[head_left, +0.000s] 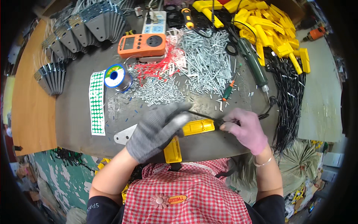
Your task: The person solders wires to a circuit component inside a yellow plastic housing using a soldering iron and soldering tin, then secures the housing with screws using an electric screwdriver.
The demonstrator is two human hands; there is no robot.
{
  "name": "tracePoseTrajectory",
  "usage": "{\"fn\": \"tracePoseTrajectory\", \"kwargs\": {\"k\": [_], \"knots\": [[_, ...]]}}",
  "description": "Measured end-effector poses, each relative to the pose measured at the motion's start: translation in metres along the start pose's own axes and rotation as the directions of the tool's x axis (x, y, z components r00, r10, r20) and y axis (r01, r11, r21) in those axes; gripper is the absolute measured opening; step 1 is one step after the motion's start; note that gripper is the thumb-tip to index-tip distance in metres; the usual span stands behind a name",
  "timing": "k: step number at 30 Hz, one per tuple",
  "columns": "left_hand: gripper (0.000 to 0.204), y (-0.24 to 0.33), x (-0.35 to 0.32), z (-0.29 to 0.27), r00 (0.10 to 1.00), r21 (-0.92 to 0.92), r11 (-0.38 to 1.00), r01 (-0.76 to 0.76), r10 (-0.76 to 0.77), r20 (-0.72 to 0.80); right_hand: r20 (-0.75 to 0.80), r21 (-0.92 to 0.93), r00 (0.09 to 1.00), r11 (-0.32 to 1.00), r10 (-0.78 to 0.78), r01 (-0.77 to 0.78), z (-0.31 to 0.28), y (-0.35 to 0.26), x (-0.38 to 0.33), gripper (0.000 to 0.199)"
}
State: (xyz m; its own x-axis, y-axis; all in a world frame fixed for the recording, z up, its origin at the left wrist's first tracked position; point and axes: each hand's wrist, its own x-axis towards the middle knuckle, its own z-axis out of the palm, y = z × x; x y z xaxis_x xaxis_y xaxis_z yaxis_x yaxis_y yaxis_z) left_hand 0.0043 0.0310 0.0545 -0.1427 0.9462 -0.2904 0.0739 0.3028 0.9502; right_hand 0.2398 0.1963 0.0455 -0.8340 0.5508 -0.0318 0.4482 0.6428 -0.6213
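Observation:
My left hand (158,128), in a grey knitted glove, has its fingers closed at one end of a black cord (203,114). My right hand (244,128), in a pink glove with bare fingertips, pinches the cord's thicker black part (218,123). Between my hands the cord runs nearly straight above a yellow plastic handle shell (199,127), which lies hollow side up. A second yellow section (173,150) sticks out below my left hand toward the table's front edge. Beside that hand, a flat metal plate with holes (125,135) shows; my glove covers its inner end.
Behind my hands lie heaped screws (207,59), small nuts (158,89), a solder spool (118,77), a green-dotted sticker sheet (97,102) and an orange meter (141,45). To the right are a green power screwdriver (253,61), black cords (289,100) and yellow handles (261,22). Metal plates (99,24) stand far left.

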Motion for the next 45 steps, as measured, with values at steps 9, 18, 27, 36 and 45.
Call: {"fn": "tracePoseTrajectory", "kwargs": {"k": [9,18,27,36,45], "knots": [[0.011,-0.046,-0.012,0.039,0.84,0.68,0.713,-0.17,0.466,-0.279,0.209,0.1,0.973,0.992,-0.093,0.074,0.02,0.023,0.021,0.017],[0.012,-0.062,-0.004,0.033,0.805,0.766,0.606,-0.216,0.554,-0.211,0.459,0.029,0.888,0.999,0.001,-0.016,0.011,0.024,0.04,0.022],[0.019,-0.05,-0.001,0.033,0.835,0.821,0.522,-0.233,0.539,-0.106,0.26,-0.521,0.965,0.845,0.021,0.122,0.004,-0.003,0.043,0.031],[0.021,-0.051,-0.005,0.033,0.825,0.843,0.479,-0.245,0.56,-0.078,0.285,-0.134,0.958,0.991,0.011,0.029,0.054,-0.051,0.044,0.017],[0.032,-0.076,-0.058,0.036,0.762,0.89,0.298,-0.345,0.642,0.08,0.322,0.032,0.946,0.999,-0.038,0.03,0.05,-0.041,0.043,0.018]]}}
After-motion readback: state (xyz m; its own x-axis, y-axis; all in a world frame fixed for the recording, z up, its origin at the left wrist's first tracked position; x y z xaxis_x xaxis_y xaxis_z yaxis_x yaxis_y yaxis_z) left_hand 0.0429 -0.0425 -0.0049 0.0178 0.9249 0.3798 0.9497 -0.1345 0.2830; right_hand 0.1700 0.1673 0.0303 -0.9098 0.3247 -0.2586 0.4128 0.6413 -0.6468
